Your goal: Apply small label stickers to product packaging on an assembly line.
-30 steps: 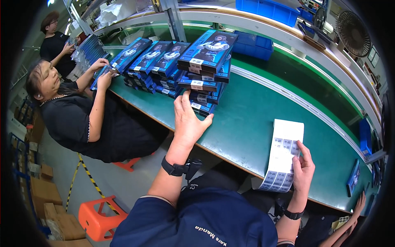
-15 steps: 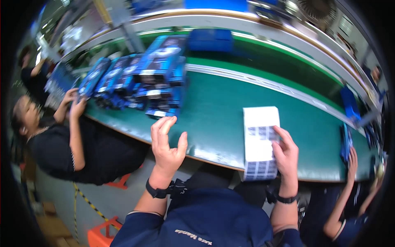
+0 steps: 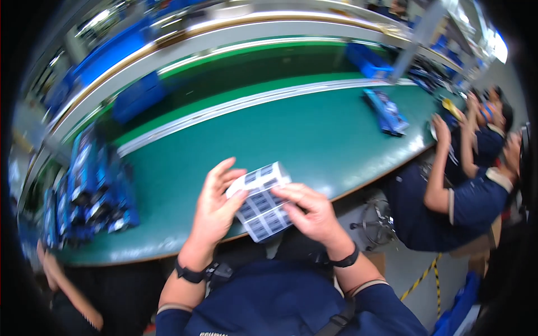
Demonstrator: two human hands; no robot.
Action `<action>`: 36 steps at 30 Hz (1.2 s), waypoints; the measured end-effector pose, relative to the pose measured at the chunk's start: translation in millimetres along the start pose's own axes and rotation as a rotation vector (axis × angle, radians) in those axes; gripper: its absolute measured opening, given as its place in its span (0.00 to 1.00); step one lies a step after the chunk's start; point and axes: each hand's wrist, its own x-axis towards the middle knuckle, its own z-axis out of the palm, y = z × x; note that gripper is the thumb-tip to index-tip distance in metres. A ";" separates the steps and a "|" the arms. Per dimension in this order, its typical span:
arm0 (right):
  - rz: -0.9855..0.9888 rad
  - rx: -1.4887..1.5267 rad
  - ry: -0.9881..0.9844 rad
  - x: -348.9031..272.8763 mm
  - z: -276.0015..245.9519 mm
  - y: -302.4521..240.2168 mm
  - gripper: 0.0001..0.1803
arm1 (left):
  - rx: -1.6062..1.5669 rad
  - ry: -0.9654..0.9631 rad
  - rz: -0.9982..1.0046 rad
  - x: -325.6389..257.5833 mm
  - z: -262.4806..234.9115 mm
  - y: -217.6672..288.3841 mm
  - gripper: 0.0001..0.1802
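Note:
A white strip of labels [image 3: 263, 214], printed with rows of dark rectangles, is held between my two hands over the near edge of the green bench. It is tilted, and its far end curls over. My left hand [image 3: 216, 204] grips its left edge, with the thumb on the printed face and the fingers beyond. From the right, my right hand [image 3: 311, 213] pinches the strip with thumb and forefinger on its surface. Whether a single label is lifted under the right fingertips is too blurred to tell.
Blue packaged boxes [image 3: 92, 185] are piled on the bench's left end. Another blue box [image 3: 386, 112] lies at right, near co-workers [image 3: 471, 173]. A co-worker's forearm [image 3: 67, 285] shows at lower left. Behind a metal rail [image 3: 224, 108] runs a green belt with blue bins [image 3: 369, 60].
My view has turned to the right, so the box pile now sits at the far left. My left hand has come onto the label strip, which is now tilted and curled between both hands.

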 end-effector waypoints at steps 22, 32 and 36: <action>0.598 -1.064 0.419 35.2 -255.3 123.3 0.47 | 0.105 -0.042 0.024 11.1 24.5 -1.0 0.09; -0.009 -0.584 -0.192 35.7 -108.4 56.5 0.40 | 0.102 -0.086 0.016 12.6 27.7 4.7 0.13; -0.040 -0.547 -0.337 46.5 -67.9 38.6 0.43 | 0.146 -0.087 0.061 12.9 29.1 13.9 0.12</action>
